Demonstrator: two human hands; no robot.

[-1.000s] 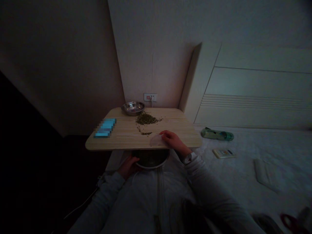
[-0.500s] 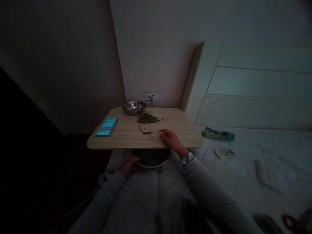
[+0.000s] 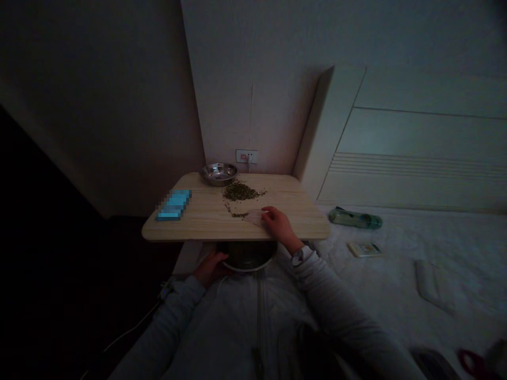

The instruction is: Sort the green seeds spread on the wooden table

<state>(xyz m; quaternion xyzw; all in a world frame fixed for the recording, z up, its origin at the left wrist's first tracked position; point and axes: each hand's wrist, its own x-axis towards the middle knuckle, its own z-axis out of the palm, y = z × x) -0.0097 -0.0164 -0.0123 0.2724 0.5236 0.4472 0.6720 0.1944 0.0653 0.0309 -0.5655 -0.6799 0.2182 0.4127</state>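
Note:
My left hand [image 3: 212, 267] grips the left rim of a large metal bowl [image 3: 249, 268], held just below the near edge of the small wooden table [image 3: 190, 227]. The tabletop hides the far side of that bowl. On the table my right hand [image 3: 275, 224] is closed, fingers pinched on a thin, whitish translucent piece [image 3: 255, 217], whose exact kind I cannot make out. Its left end lies beside a short line of small green beans [image 3: 238, 215]. Beyond it spreads a larger heap of green beans [image 3: 240, 192].
A smaller steel bowl [image 3: 218, 174] stands at the table's back left. A phone with a blurred blue screen [image 3: 174, 205] lies at left. On the white bed to the right are a green pouch-like item [image 3: 354, 218] and another phone-like item [image 3: 365, 249]. A wall socket [image 3: 246, 156] has a plug in it.
My right hand has shifted slightly away from the table's near edge, and the translucent piece has moved with it. My left hand and the large bowl stay in place.

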